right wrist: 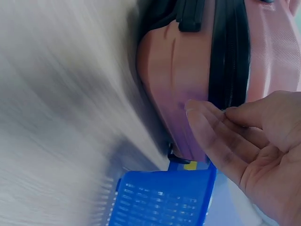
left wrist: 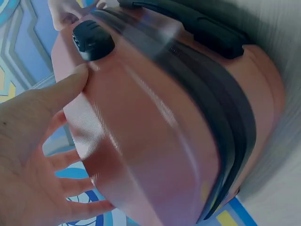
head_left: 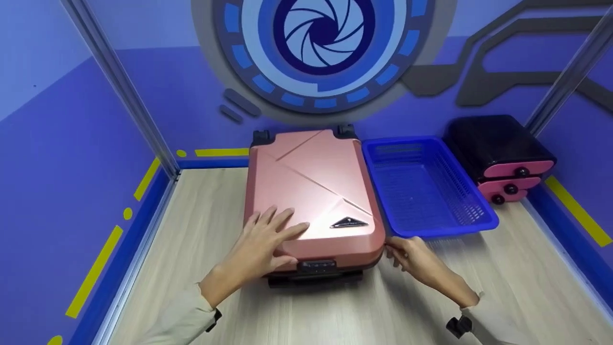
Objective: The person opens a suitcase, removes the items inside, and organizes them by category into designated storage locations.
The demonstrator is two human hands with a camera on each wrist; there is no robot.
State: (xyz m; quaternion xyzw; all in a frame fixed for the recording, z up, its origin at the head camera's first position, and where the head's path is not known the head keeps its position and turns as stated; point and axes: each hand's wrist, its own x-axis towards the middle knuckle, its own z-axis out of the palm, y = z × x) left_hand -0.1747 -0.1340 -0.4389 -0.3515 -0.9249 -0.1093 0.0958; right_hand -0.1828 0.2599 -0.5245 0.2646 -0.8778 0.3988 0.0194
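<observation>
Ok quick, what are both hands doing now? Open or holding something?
Left hand: open, spread on the pink suitcase.
Right hand: closed, pinching at the suitcase's zipper; exactly what is hidden.

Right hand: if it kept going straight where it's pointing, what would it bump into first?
Most likely the pink suitcase: the right hand points at its corner, where finger and thumb seem to pinch the zip.

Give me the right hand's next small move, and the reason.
Probably ease the right hand along the zipper: its thumb and finger appear to pinch there, though exactly what they grip is hidden, and the left hand lies spread on the suitcase, which should help steady it.
</observation>
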